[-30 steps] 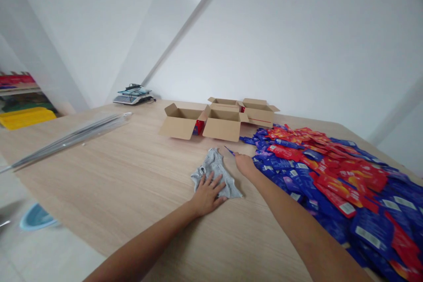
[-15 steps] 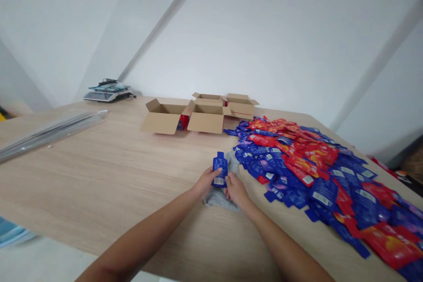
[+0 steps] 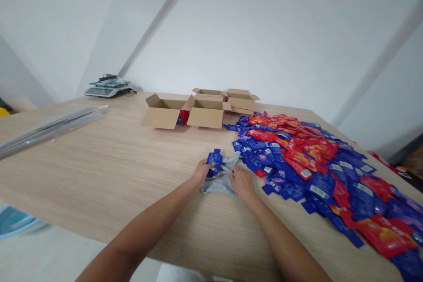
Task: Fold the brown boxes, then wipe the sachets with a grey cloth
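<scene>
A blue sachet (image 3: 214,161) with a narrow neck at its top is held in my left hand (image 3: 202,172), thumb across its front. Just right of it, my right hand (image 3: 242,181) pinches a grey cloth (image 3: 222,183) that lies crumpled on the table under both hands. To the right spreads a big heap of blue and red sachets (image 3: 297,150), its near edge close to my right hand.
Several open cardboard boxes (image 3: 205,117) stand at the back of the wooden table (image 3: 99,172). A scale (image 3: 109,91) with papers on it sits at the far left. Long plastic-wrapped strips (image 3: 56,130) lie at the left, and a blue basin (image 3: 16,222) is on the floor.
My left hand has moved the sachet a little left and tilted it. My right hand has left the sachet and now grips the grey cloth, which shows more.
</scene>
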Available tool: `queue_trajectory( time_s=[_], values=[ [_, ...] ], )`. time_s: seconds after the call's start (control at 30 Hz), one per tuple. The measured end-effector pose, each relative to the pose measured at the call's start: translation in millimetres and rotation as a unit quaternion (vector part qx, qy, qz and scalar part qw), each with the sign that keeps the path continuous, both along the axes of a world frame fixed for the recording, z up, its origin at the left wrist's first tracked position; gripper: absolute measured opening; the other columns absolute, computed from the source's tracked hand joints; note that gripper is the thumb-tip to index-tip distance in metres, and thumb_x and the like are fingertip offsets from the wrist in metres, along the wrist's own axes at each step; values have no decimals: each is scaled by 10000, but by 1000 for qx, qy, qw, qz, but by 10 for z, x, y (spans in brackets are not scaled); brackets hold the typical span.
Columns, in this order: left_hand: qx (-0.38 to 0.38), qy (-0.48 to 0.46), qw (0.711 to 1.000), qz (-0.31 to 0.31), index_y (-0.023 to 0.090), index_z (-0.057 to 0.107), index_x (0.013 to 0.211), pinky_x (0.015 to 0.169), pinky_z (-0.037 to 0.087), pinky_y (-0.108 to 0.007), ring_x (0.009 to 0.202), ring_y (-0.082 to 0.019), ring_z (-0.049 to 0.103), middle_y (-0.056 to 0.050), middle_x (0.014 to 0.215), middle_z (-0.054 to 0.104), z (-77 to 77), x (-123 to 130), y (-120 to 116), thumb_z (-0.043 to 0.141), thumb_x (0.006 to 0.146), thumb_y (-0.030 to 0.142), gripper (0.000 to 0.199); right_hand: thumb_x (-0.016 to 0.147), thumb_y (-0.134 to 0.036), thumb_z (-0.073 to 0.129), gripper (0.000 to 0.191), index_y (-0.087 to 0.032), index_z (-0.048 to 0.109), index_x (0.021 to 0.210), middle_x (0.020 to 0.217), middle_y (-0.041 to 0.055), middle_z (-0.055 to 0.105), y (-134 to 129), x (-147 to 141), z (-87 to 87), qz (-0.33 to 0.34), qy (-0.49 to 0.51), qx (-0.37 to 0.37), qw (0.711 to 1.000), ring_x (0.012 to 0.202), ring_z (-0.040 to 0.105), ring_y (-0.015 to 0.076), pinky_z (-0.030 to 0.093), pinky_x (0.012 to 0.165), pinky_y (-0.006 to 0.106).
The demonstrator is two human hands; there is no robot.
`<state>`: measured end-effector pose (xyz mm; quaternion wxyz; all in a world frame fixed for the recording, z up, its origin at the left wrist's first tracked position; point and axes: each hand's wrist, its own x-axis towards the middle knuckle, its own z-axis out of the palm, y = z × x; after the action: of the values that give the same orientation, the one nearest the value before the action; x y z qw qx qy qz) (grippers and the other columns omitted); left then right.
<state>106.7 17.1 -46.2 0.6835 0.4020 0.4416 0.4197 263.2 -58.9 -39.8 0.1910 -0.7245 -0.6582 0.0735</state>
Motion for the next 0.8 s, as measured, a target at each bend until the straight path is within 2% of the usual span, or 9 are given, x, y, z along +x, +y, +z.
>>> queue_trajectory(
  time_s=[0.1, 0.2, 0.27, 0.33, 0.4, 0.5, 0.63, 0.73, 0.8],
  values=[
    [3, 0, 1000, 17, 110, 574, 925, 386, 420, -213, 358, -117, 534, 8, 526, 595, 17, -6, -26, 635, 798, 225, 181, 848, -287, 443, 173, -195, 590, 833, 787, 26, 632, 13, 161, 34, -22, 118, 16, 993, 768, 583, 186, 402, 673, 260],
    [0, -18, 1000, 7, 114, 577, 956, 496, 503, -270, 491, -157, 621, -35, 643, 651, 89, -11, -80, 657, 767, 216, 229, 857, -337, 376, 252, -201, 566, 762, 723, 9, 589, -36, 281, 187, -63, 201, 108, 972, 708, 542, 178, 403, 643, 266],
    [-11, -40, 999, -33, 105, 595, 953, 625, 539, -328, 653, -206, 672, -82, 764, 685, 139, 0, -138, 693, 690, 152, 285, 853, -346, 375, 263, -199, 576, 770, 807, 39, 597, -96, 254, 326, -63, 195, 184, 961, 800, 535, 195, 418, 724, 293],
    [-21, -64, 993, -100, 102, 617, 944, 718, 533, -355, 753, -228, 676, -99, 836, 693, 157, 24, -208, 700, 613, 85, 342, 852, -349, 408, 253, -199, 610, 830, 1015, 84, 598, -157, 119, 421, -17, 150, 225, 963, 994, 509, 221, 386, 881, 339],
    [-20, -82, 984, -154, 121, 635, 951, 761, 518, -346, 782, -214, 670, -80, 856, 695, 130, 52, -277, 675, 599, 66, 359, 863, -367, 434, 271, -222, 636, 973, 1254, 85, 519, -199, -80, 414, 64, 94, 202, 973, 1195, 411, 248, 285, 1014, 394],
    [-16, -84, 981, -173, 146, 656, 945, 795, 496, -329, 831, -201, 665, -61, 841, 692, 39, 75, -339, 608, 663, 94, 291, 916, -402, 372, 386, -299, 533, 1251, 1423, 35, 398, -198, -330, 217, 145, 39, 100, 984, 1337, 265, 251, 183, 1077, 448],
    [-23, -82, 980, -178, 136, 657, 939, 785, 484, -290, 864, -191, 654, -70, 859, 688, -34, 51, -322, 584, 631, 46, 329, 964, -383, 234, 449, -300, 417, 1365, 1489, 12, 304, -55, -343, -63, 172, 23, 40, 984, 1386, 181, 205, 162, 1101, 431],
    [-23, -88, 977, -192, 126, 648, 959, 740, 494, -272, 796, -176, 649, -61, 864, 688, -21, 19, -287, 608, 528, -32, 460, 966, -338, 210, 466, -238, 441, 1358, 1486, 37, 311, 156, -191, -120, 161, 27, 31, 986, 1373, 229, 178, 207, 1098, 377],
    [-29, -95, 974, -202, 107, 652, 929, 745, 498, -280, 752, -166, 645, -62, 848, 688, 0, 3, -282, 637, 511, -42, 444, 963, -315, 214, 472, -184, 462, 1343, 1453, 62, 372, 323, -84, -116, 152, 23, 27, 988, 1346, 289, 159, 232, 1093, 339]
  ],
)
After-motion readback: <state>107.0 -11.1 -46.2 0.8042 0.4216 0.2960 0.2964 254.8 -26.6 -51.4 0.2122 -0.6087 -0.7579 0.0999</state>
